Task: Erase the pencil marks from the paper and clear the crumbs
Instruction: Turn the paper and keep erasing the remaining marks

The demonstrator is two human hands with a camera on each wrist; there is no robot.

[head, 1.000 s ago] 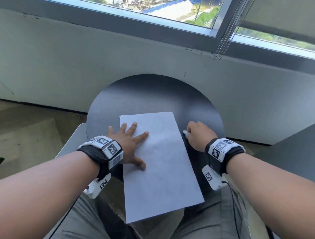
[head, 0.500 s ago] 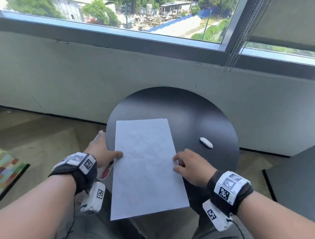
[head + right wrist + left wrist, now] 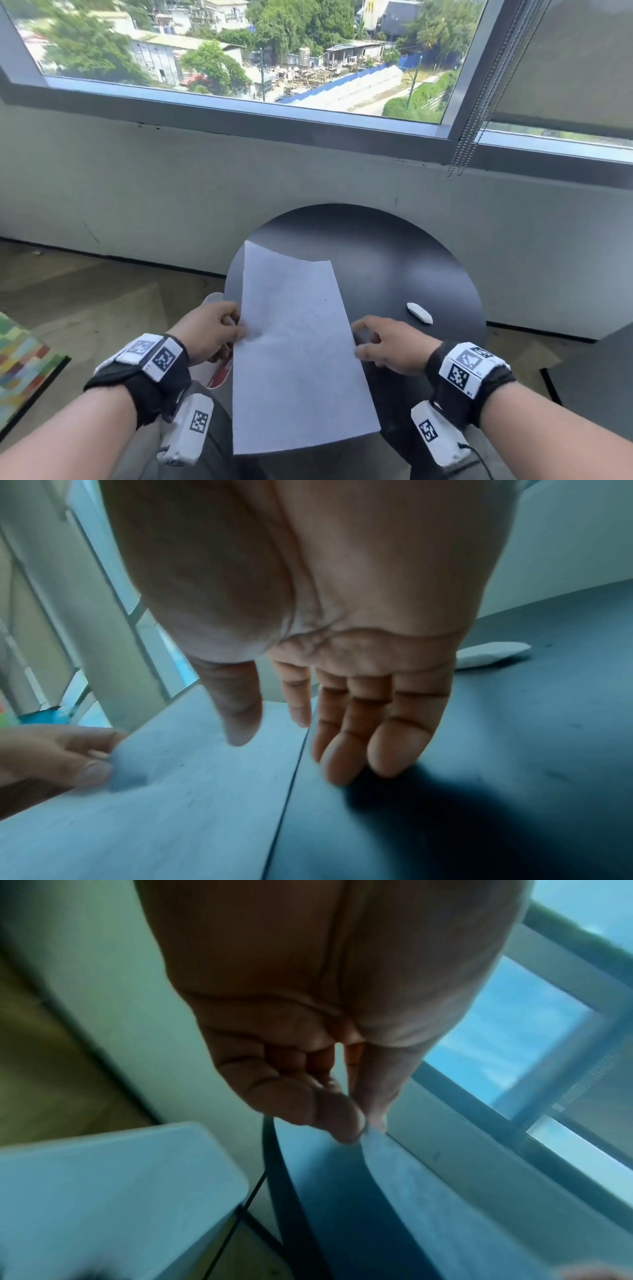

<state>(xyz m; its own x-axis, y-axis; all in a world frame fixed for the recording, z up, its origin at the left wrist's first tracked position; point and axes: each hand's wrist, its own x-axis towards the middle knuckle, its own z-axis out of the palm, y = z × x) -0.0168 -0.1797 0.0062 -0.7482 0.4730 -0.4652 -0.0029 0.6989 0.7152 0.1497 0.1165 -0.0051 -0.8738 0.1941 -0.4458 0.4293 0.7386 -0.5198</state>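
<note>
The paper [image 3: 298, 346] is up off the worktop [image 3: 394, 260] now, where half a second ago it lay flat, and its far edge bows in the air with the left corner raised. The left hand [image 3: 209, 334] has closed in on the sheet's left edge; its fingers [image 3: 342, 1123] pinch that edge against the thumb, plain in the left wrist view. The right hand [image 3: 394, 346] has slid to the right edge; in the right wrist view its fingers [image 3: 346, 739] hang straight and close together beside the sheet, thumb over the paper, and whether any fingertip touches the edge I can't tell. The near end of the sheet hangs past the round black worktop over the person's lap. The white eraser [image 3: 419, 312] sits on the worktop to the right, well apart from the sheet, in the same spot as before. Nothing here serves as a container. Faint specks show on the paper; whether they're pencil marks or crumbs is too fine to make out. The wrist views are blurred. Behind the left hand a white thing with a red patch [image 3: 219, 371] peeks out, mostly hidden. Beyond the worktop stands a grey wall [image 3: 171, 192], above it a window [image 3: 239, 51] with bead cords [image 3: 469, 137] hanging at right; a coloured mat [image 3: 20, 366] is cut off at the left edge.
</note>
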